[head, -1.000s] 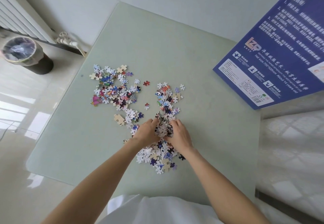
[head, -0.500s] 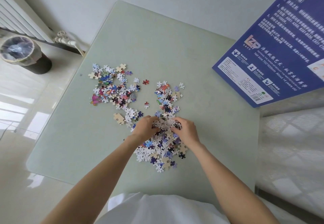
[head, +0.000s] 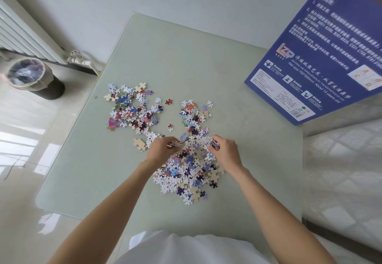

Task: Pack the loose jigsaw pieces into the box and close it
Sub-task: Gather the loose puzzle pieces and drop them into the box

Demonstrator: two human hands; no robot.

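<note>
Two hands work at mid-frame, apart from each other, on either side of the nearest heap of jigsaw pieces [head: 190, 172]. Left hand [head: 161, 151] has its fingers curled around a small clutch of pieces at the heap's upper left edge; right hand [head: 225, 152] has its fingers curled into pieces at the upper right edge. Both forearms enter from the bottom of the frame, above a white garment [head: 186, 249].

Three groupings of pieces lie on the pale green table [head: 206, 61] — the heap between the hands, a narrow cluster [head: 194, 117] running up from it, and a wider spread [head: 132, 108] to the left. Several single pieces lie loose between them; an exact count cannot be made.

One blue box [head: 322, 57] sits at the upper right of the frame, printed face showing, its long axis running from lower left to upper right, overhanging the table's right edge. Whether it is open cannot be told.

One lined bin [head: 31, 77] and one radiator [head: 22, 34] occupy the upper left — on the floor side.
</note>
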